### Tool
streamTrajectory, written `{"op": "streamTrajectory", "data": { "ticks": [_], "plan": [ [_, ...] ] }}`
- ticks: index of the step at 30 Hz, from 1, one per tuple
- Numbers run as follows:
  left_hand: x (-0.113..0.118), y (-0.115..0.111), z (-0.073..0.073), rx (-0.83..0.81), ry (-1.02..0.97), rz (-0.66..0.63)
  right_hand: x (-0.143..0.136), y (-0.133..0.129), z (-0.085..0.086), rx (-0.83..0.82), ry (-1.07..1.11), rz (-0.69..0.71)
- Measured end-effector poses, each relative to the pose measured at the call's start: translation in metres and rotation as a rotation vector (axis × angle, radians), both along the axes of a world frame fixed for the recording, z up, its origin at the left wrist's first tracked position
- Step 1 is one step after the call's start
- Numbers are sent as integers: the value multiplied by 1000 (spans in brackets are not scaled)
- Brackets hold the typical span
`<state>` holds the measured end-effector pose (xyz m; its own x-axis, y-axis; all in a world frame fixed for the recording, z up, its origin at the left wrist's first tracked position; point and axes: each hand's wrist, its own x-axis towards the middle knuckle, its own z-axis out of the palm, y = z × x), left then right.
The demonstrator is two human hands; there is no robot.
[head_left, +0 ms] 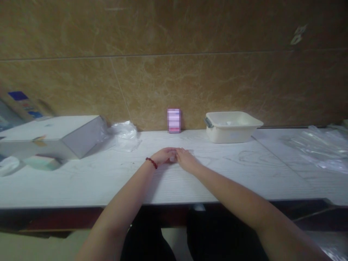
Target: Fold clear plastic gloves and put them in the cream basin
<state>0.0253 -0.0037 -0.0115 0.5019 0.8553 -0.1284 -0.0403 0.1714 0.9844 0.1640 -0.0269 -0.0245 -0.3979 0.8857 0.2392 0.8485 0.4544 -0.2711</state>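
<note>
Both of my hands meet over the middle of the white wood-grain table [108, 188]. My left hand [163, 156], with a dark red bead bracelet [151, 162] at the wrist, curls in from the left. From the right, my right hand [186, 158] touches its fingertips. Between them shows a small pale, clear-looking object [172, 158], mostly hidden by the fingers; both hands are closed around it. Beyond the hands a phone [174, 120] with a blurred screen leans upright against the brown wall.
A cream plastic bin [232, 134] with a grey handle stands back right. Clear plastic bags [323, 146] lie far right, another bag [125, 136] back left. Further left are a large white box [51, 136] and a pale green block [43, 162]. The table's front edge is near my forearms.
</note>
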Motion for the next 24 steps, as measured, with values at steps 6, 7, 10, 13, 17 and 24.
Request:
{"op": "streamTrajectory", "data": {
  "ticks": [6, 7, 10, 13, 17, 24],
  "plan": [
    [-11, 2, 6, 164, 535, 101, 4, -2, -6, 7, -60, -3],
    [-13, 2, 9, 189, 610, 94, 4, -2, -5, -1, -75, -4],
    [-17, 2, 17, 446, 875, 174, 4, -3, -3, -33, -128, -19],
    [-7, -3, 20, 814, 1036, 352, 2, -6, 0, -31, -158, -30],
    [23, -19, 13, 1060, 966, 191, 4, -5, 9, -69, -128, -34],
    [40, -30, 2, 1105, 1144, 241, 30, 5, 23, -8, 266, -224]
  ]
}}
